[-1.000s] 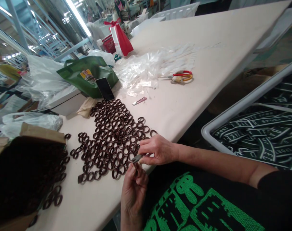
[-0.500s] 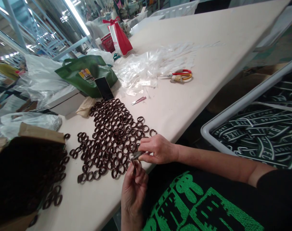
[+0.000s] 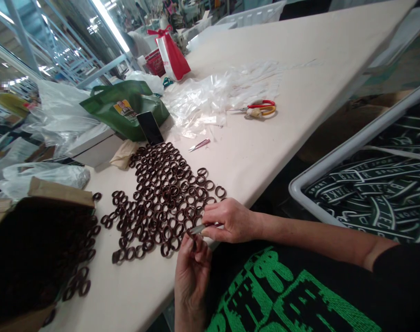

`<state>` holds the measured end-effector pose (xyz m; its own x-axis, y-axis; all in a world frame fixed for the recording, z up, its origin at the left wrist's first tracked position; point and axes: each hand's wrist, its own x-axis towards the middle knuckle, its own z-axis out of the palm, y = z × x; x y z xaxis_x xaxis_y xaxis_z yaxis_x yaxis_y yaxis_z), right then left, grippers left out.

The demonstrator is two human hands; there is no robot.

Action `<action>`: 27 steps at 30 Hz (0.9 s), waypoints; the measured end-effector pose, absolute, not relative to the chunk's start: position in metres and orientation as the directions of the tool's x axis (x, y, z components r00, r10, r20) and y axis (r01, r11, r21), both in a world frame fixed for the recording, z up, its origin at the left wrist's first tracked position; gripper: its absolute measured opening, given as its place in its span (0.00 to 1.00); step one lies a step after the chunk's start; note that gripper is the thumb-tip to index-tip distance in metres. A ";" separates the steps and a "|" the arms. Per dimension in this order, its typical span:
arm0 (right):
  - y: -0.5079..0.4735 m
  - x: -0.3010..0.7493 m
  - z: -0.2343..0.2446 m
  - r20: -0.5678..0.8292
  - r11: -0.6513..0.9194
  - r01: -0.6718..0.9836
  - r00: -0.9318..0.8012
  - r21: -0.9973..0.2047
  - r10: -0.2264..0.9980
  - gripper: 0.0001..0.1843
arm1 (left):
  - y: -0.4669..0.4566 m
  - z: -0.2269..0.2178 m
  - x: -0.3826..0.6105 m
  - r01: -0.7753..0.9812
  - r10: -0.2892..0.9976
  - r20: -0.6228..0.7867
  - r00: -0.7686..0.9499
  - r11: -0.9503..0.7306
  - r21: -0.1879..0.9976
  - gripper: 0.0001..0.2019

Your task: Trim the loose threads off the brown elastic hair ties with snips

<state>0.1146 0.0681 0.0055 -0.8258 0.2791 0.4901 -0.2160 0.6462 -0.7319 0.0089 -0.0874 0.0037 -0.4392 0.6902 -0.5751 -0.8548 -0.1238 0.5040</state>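
My right hand (image 3: 231,221) is closed around small thread snips (image 3: 197,228), their grey blades pointing left. At the blade tips, my left hand (image 3: 193,272) pinches a small dark brown loop (image 3: 189,234), mostly covered by the fingers. Beyond both hands, a spread of similar brown loops (image 3: 165,198) lies on the pale table (image 3: 251,157). A cardboard box (image 3: 61,191) on its side at the left has more loops around its mouth; its inside is dark.
Pink-handled snips (image 3: 199,145) and red-and-yellow scissors (image 3: 261,109) lie farther back. A phone (image 3: 150,128) leans on a green bag (image 3: 127,108), near clear plastic bags (image 3: 203,101). At the right, a white-rimmed bin (image 3: 300,193) holds printed dark straps. A person is far left.
My right hand has moved slightly down and right, and the snips' blades show more plainly against the loop. My left hand stays nearly in place.
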 end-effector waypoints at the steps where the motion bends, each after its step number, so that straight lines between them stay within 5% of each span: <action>1: 0.068 0.115 0.006 0.486 0.647 -0.210 -0.827 -0.733 0.283 0.18 | -0.087 0.003 0.009 -0.844 0.674 -0.580 -0.459 -0.126 0.521 0.15; 13: 0.066 0.111 0.000 0.428 0.574 -0.182 -0.842 -0.798 0.328 0.17 | -0.086 0.003 0.012 -0.829 0.685 -0.549 -0.478 -0.147 0.539 0.14; 27: 0.047 0.103 -0.011 0.111 0.060 -0.095 -0.919 -0.994 0.378 0.18 | -0.086 -0.012 0.011 -0.699 0.629 -0.475 -0.616 -0.158 0.697 0.14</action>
